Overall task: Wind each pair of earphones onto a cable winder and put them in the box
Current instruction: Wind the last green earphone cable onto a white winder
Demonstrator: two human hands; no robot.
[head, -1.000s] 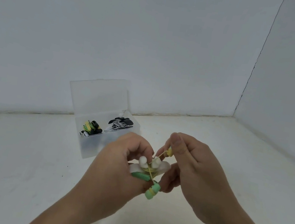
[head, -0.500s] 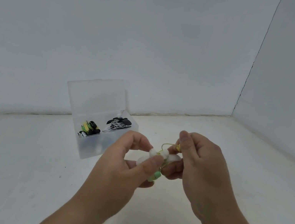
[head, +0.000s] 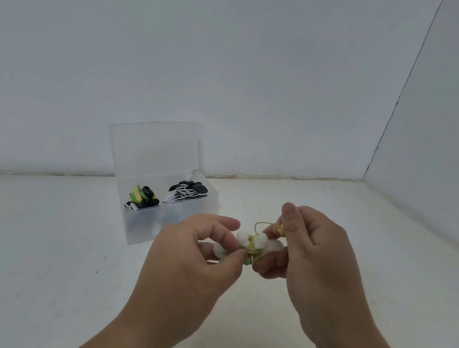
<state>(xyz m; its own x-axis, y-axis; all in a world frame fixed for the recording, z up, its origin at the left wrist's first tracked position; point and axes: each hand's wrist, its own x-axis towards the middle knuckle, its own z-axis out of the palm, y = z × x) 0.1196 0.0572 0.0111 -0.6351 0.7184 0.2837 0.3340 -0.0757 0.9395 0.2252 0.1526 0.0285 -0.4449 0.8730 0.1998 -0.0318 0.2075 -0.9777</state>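
Left hand [head: 193,254] grips the winder [head: 251,243] steady so the right hand [head: 312,254] can pinch the cable [head: 263,225] taut.

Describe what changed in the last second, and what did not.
The right hand, pinching the yellow cable end, moved up and right, away from the white winder, opening a small loop. The green parts, hanging clear before, now sit mostly behind the thumb of the left hand. Nothing was released. The left hand holds the winder as before; the open box and its two wound pairs stayed.
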